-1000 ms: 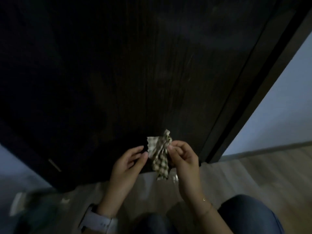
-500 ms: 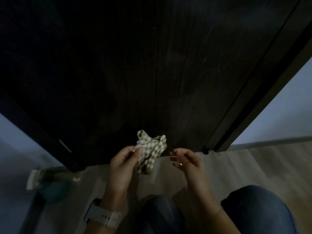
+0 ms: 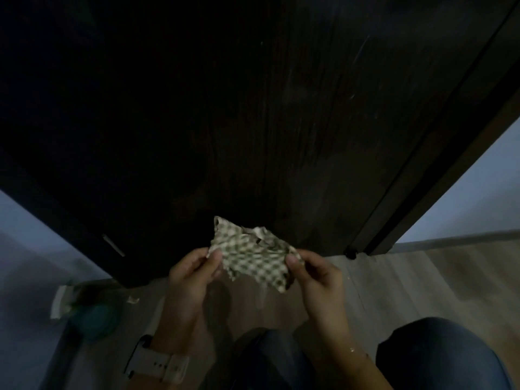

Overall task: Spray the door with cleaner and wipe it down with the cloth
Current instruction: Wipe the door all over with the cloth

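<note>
1. Half a second ago only my left hand (image 3: 191, 273) held the cloth (image 3: 251, 258) and it hung bunched; now my right hand (image 3: 315, 274) has taken the other edge and the cloth is pulled out flat between the two.
2. The door (image 3: 253, 108) fills everything beyond my hands, dark wood, its bottom edge just past my fingertips. I am crouched low, so I judge the lower panel is the part I mean to wipe.
3. The floor (image 3: 422, 277) lies under my hands, with my knees in jeans (image 3: 439, 358) nearer me.
4. Down to the left of my left hand stands what I take for the spray bottle (image 3: 84, 313), teal with a pale head; the light is too poor to be sure.
5. The checked cloth is spread, I think, to find a clean face before folding it for wiping.
6. Each hand pinches an edge between thumb and curled fingers, palms turned inward, wrists level, a watch (image 3: 157, 365) on the left wrist.
</note>
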